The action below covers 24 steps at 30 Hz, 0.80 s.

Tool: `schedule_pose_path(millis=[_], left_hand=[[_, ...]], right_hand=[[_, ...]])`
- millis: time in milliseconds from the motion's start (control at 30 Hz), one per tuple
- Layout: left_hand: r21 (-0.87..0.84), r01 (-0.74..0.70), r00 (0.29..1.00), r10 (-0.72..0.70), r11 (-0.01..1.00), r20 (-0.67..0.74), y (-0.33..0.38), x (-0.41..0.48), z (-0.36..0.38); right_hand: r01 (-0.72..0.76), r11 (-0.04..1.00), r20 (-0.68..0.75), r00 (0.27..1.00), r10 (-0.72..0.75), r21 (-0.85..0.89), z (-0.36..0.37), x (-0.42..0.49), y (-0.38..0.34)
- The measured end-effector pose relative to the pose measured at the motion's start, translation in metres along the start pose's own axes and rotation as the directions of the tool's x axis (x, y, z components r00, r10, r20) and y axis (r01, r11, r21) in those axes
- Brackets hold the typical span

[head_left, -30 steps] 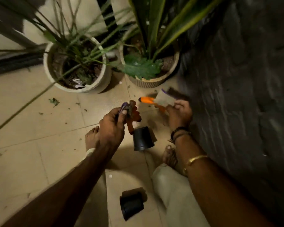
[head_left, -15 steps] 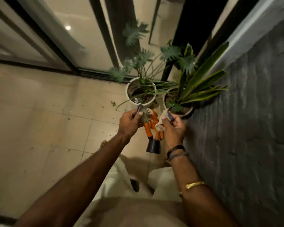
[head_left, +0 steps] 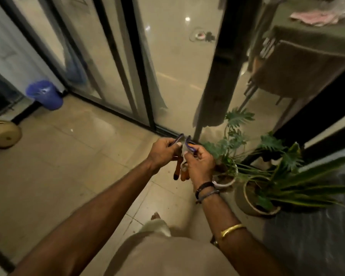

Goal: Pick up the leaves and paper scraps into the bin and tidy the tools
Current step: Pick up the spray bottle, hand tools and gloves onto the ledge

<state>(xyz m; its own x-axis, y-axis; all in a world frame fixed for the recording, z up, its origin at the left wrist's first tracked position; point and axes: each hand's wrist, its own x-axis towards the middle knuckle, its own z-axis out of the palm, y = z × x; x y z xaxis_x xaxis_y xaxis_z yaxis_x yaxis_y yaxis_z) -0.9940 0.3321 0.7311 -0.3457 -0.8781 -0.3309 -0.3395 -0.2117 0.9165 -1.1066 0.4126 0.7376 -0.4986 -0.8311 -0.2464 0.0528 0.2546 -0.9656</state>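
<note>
My left hand [head_left: 163, 152] pinches purple-edged scrap [head_left: 178, 139]; right hand [head_left: 200, 166] grips second scrap [head_left: 188, 144]; orange tool handles [head_left: 183, 175] hang between; blue bin [head_left: 45, 95] far left.

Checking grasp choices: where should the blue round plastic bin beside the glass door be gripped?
Probably its top rim, reached from above: the blue round plastic bin seems to stand upright on the floor, mouth upward, with no handle visible.

One wide-angle head-worn camera looks forward and down from standing height; the left hand [head_left: 163, 151] and right hand [head_left: 199, 166] sit close, mid-frame, with tiled floor [head_left: 68, 156] beyond the fingers [head_left: 189, 154].
</note>
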Motion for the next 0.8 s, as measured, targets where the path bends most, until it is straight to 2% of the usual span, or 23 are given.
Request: schedule_pose_path(millis=[100,200,333,467,567,633,800], left_hand=[[0.08,-0.013,0.997,0.019,0.997,-0.074,0.014,0.012,-0.068],[0.181,-0.021,0.985,0.052,0.983,-0.167,0.009,0.023,-0.137],[0.226,0.019,0.952,0.051,0.974,-0.301,0.008,0.021,-0.226],[0.213,0.054,0.941,0.022,0.976,-0.338,0.013,0.022,-0.293],[0.156,0.065,0.937,-0.006,0.986,-0.349,0.008,0.028,-0.332],[0.134,0.08,0.94,-0.03,0.988,-0.341,0.003,0.034,-0.354],[-0.029,0.105,0.926,-0.109,0.994,-0.361,0.003,0.044,-0.396]], right_hand=[[0.052,0.993,0.05,0.998,-0.047,-0.104,0.046,0.015,-0.025],[0.128,0.973,0.169,0.981,-0.095,-0.192,0.097,0.025,-0.039],[0.234,0.946,0.366,0.92,-0.141,-0.223,0.167,0.032,-0.065],[0.301,0.927,0.609,0.785,-0.108,-0.224,0.231,0.054,-0.089],[0.433,0.876,0.733,0.664,-0.15,-0.213,0.28,0.077,-0.098],[0.469,0.862,0.785,0.6,-0.153,-0.19,0.313,0.096,-0.1],[0.561,0.815,0.822,0.525,-0.219,-0.141,0.391,0.134,-0.112]])
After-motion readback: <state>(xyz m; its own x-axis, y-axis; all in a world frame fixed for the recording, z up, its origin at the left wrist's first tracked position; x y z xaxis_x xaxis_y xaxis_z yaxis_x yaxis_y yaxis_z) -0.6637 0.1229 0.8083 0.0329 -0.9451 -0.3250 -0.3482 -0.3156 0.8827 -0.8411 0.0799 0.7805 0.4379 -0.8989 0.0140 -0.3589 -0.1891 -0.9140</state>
